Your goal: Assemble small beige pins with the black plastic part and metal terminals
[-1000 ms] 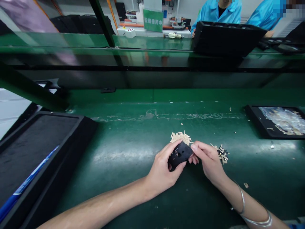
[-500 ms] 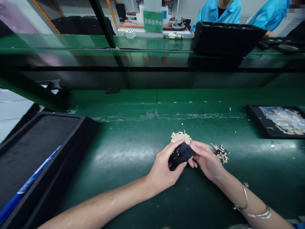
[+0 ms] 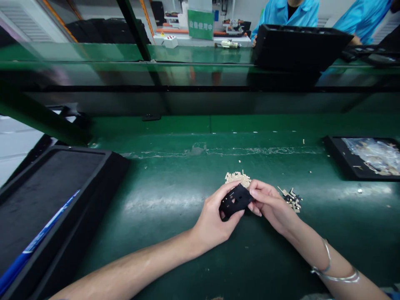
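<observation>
Black part (image 3: 238,199): we hold it tilted over the green table (image 3: 168,175), near the pale pieces (image 3: 236,178).
Left hand (image 3: 214,214): ours, gripping its edges between thumb and fingers.
Right hand (image 3: 271,203): at its right corner; whether we pinch anything there, we cannot tell.

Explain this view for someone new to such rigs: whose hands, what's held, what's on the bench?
These are a person's bare hands, seen from a head-worn camera looking forward and down. The left hand holds a small black part with cut-outs. The right hand has its fingertips at the part's right edge; whether they pinch something tiny is unclear. On the green bench, a pile of pale strips lies just beyond the hands, and a mixed pile of pale and dark pieces beside the right hand. At right, a black tray holds clear plastic; at left sits a larger black tray.
</observation>
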Action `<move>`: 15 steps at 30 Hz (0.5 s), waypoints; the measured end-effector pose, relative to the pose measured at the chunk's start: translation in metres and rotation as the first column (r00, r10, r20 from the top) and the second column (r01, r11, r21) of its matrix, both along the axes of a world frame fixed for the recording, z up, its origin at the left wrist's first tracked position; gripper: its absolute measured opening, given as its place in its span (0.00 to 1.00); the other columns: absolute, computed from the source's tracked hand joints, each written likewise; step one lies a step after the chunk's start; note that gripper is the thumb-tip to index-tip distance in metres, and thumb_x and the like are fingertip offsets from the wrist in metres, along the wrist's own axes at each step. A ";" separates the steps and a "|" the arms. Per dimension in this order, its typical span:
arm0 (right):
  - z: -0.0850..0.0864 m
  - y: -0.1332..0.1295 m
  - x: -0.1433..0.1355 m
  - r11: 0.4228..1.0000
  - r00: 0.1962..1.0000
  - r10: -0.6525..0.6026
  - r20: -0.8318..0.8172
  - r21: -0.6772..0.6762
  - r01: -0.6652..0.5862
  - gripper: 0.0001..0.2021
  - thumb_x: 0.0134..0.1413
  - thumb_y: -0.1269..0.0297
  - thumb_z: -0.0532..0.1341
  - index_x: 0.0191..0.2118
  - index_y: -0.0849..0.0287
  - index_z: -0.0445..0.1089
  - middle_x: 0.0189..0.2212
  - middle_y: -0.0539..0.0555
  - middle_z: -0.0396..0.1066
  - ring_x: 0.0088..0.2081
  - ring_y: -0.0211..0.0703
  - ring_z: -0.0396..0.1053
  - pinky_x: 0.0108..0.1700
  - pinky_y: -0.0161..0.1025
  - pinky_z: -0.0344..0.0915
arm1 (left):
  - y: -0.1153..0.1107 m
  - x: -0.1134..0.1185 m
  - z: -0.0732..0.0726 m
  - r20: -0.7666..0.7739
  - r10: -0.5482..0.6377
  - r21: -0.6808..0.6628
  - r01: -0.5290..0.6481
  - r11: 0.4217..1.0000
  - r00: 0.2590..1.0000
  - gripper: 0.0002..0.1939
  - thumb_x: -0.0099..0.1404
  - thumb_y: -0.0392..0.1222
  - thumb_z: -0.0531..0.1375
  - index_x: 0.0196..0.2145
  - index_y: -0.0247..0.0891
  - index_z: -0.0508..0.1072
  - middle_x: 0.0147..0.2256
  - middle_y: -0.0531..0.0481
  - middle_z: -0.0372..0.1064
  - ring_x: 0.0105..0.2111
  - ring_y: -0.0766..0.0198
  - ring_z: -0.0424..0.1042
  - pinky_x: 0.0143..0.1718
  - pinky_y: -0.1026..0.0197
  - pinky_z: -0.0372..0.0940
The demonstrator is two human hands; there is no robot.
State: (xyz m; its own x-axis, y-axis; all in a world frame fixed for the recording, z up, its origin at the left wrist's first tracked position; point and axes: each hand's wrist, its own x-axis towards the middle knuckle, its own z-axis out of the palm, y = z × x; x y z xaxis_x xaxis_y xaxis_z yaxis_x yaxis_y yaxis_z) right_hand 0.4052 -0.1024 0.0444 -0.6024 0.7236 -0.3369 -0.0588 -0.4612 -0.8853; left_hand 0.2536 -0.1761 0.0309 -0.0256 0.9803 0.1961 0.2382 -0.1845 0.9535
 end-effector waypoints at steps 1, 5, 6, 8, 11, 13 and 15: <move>0.000 0.000 0.000 0.998 0.999 0.019 -0.036 -0.059 -0.021 0.12 0.47 0.58 0.64 0.24 0.59 0.62 0.16 0.46 0.61 0.17 0.30 0.56 0.18 0.29 0.51 | -0.001 0.000 0.001 0.015 -0.037 0.022 0.037 0.999 0.999 0.27 0.57 0.31 0.58 0.53 0.41 0.59 0.49 0.46 0.65 0.48 0.57 0.67 0.48 0.54 0.64; -0.001 -0.001 -0.001 0.992 0.996 0.028 -0.081 -0.122 -0.038 0.13 0.44 0.58 0.66 0.24 0.59 0.62 0.18 0.46 0.61 0.18 0.29 0.55 0.17 0.27 0.51 | -0.003 0.000 0.003 0.023 -0.148 0.079 0.146 0.986 0.989 0.29 0.55 0.28 0.58 0.54 0.42 0.59 0.50 0.48 0.65 0.50 0.59 0.65 0.52 0.56 0.61; -0.001 -0.001 -0.001 0.994 0.997 0.018 -0.078 -0.108 -0.026 0.14 0.44 0.58 0.66 0.24 0.59 0.62 0.18 0.45 0.60 0.18 0.29 0.55 0.17 0.27 0.51 | -0.003 0.000 0.003 0.019 -0.140 0.076 0.139 0.987 0.990 0.29 0.55 0.28 0.58 0.54 0.43 0.59 0.50 0.48 0.65 0.50 0.59 0.65 0.52 0.56 0.61; -0.001 -0.001 -0.002 0.997 0.997 -0.010 -0.079 -0.080 0.003 0.15 0.47 0.55 0.64 0.23 0.60 0.62 0.18 0.45 0.58 0.18 0.30 0.54 0.17 0.28 0.51 | -0.002 0.000 0.002 0.014 -0.103 0.053 0.102 0.993 0.995 0.28 0.56 0.29 0.58 0.54 0.43 0.59 0.50 0.48 0.65 0.49 0.59 0.66 0.51 0.57 0.61; 0.001 0.000 -0.002 0.998 0.996 -0.014 -0.090 -0.059 0.008 0.17 0.48 0.50 0.61 0.23 0.59 0.62 0.18 0.46 0.59 0.18 0.31 0.55 0.18 0.30 0.50 | 0.000 0.000 0.000 0.017 -0.054 0.010 0.054 0.999 0.998 0.27 0.56 0.30 0.58 0.53 0.42 0.59 0.49 0.47 0.65 0.48 0.58 0.66 0.50 0.56 0.62; 0.001 0.001 -0.002 0.999 0.996 0.014 -0.091 -0.043 -0.018 0.16 0.46 0.52 0.63 0.25 0.59 0.62 0.18 0.46 0.60 0.18 0.32 0.55 0.19 0.30 0.50 | 0.002 0.000 0.000 0.032 -0.046 -0.019 0.046 0.999 0.998 0.26 0.56 0.31 0.58 0.53 0.41 0.59 0.49 0.46 0.65 0.48 0.58 0.67 0.49 0.56 0.63; 0.001 0.000 -0.003 0.999 0.997 0.033 -0.075 -0.015 -0.034 0.14 0.44 0.55 0.65 0.27 0.59 0.61 0.19 0.46 0.61 0.18 0.31 0.55 0.19 0.30 0.49 | 0.003 -0.001 0.001 0.055 -0.065 -0.034 0.067 0.997 0.996 0.27 0.56 0.30 0.58 0.53 0.40 0.58 0.48 0.46 0.65 0.47 0.58 0.67 0.49 0.57 0.63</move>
State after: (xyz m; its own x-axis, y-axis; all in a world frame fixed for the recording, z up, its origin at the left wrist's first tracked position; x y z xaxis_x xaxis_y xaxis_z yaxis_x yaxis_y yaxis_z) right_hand 0.4027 -0.1019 0.0450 -0.6499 0.6977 -0.3013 -0.1090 -0.4779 -0.8716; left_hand 0.2526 -0.1735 0.0316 0.0296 0.9866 0.1607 0.1748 -0.1634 0.9709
